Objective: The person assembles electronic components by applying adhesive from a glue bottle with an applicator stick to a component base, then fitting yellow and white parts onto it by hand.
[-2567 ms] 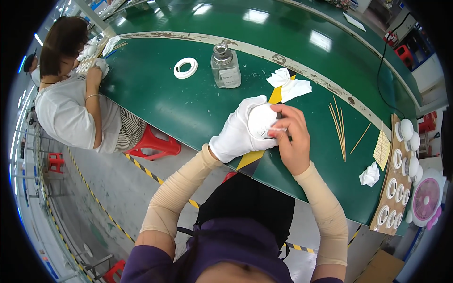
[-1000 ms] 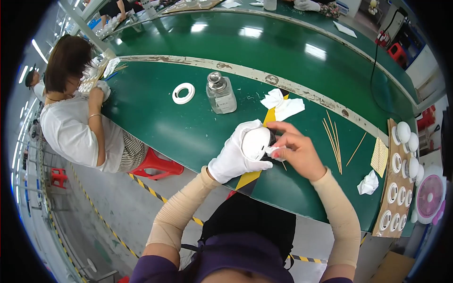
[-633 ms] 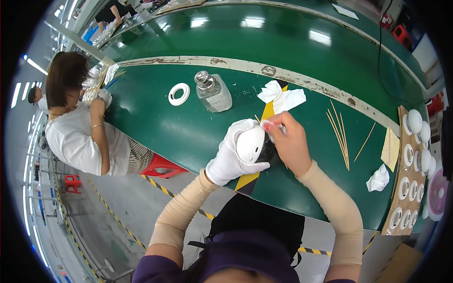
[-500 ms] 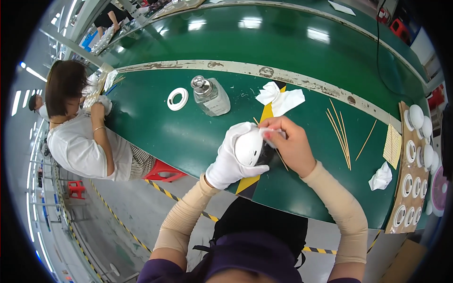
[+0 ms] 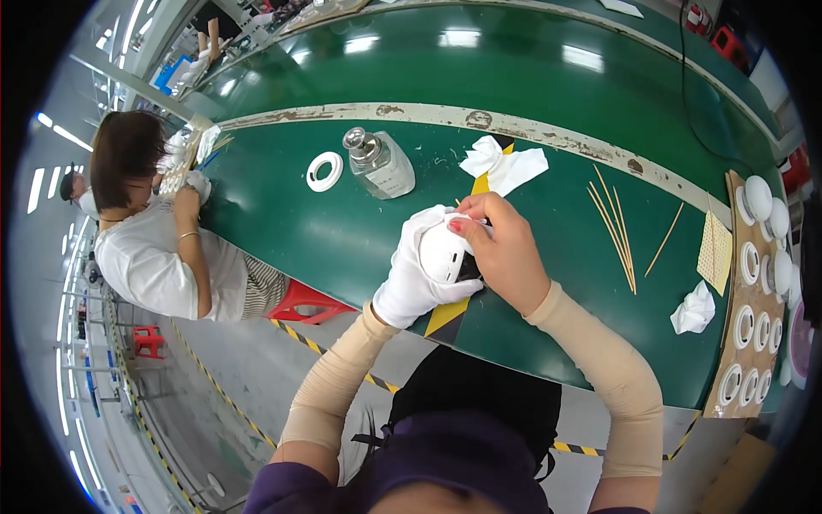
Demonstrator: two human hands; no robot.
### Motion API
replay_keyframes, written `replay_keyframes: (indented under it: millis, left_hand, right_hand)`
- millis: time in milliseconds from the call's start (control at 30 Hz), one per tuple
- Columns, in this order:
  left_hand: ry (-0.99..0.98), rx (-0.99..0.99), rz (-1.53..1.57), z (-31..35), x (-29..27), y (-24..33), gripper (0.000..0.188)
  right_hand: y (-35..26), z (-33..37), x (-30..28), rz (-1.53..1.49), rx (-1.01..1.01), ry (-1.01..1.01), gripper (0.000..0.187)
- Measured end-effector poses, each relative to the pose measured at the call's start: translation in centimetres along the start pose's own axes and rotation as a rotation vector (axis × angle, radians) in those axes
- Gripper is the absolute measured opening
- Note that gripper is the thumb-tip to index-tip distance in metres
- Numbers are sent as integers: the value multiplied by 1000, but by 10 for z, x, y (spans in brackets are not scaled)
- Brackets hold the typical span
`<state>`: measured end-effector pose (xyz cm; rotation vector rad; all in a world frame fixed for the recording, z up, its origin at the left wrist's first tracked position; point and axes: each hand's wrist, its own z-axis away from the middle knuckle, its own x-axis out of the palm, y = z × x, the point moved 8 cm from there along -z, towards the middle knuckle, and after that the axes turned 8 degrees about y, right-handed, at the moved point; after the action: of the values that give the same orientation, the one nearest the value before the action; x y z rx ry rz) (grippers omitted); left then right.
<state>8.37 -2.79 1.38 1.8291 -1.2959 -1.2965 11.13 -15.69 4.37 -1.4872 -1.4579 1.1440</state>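
Note:
My left hand [image 5: 404, 283], in a white glove, is wrapped round a rounded white plastic housing [image 5: 439, 255] with small dark slots and a glossy black part on its right. My bare right hand [image 5: 507, 248] presses against the top of this housing, thumb and forefinger pinched together. A bit of white wipe shows at those fingertips, mostly covered by them. Just beyond the fingers the tip of a thin wooden stick peeks out; the rest of it is hidden. Behind the hands stand a clear pump bottle [image 5: 383, 167] and a white ring [image 5: 324, 172].
A crumpled white wipe [image 5: 505, 165] lies beyond my hands. To the right are several wooden sticks [image 5: 618, 231], a yellow dotted cloth [image 5: 712, 254], another wipe [image 5: 693, 309] and a cardboard sheet [image 5: 726, 343] bearing white rings and domes. A co-worker [image 5: 163, 236] sits at left.
My right hand has shifted left, onto the top of the housing, and covers more of the wipe. The housing has turned slightly, and the stick formerly visible below the fingers is now mostly hidden.

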Motion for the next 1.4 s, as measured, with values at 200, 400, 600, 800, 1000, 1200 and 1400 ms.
replay_keyframes:
  millis: [200, 400, 600, 800, 1000, 1200, 1400]
  left_hand:
    - [15, -32, 42, 6, -1, -4, 97]
    - [-89, -59, -61, 2, 7, -19, 97]
    - [15, -125, 211, 5, 3, -12, 97]
    - [-20, -133, 119, 6, 1, -5, 99]
    - [-12, -77, 118, 5, 3, -10, 102]
    - [24, -39, 134, 5, 0, -5, 97]
    - [19, 16, 34, 0, -1, 5, 95]
  right_hand:
    - [-11, 20, 2, -77, -66, -150, 19]
    - [0, 4, 1, -21, 38, -29, 18]
    - [29, -5, -5, 40, 283, -1, 16]
    - [-12, 25, -8, 10, -192, -39, 14]
    - [22, -9, -10, 91, 117, 71, 17]
    - [-5, 25, -6, -83, 43, 12, 14]
    - [15, -6, -4, 38, 197, 84, 13]
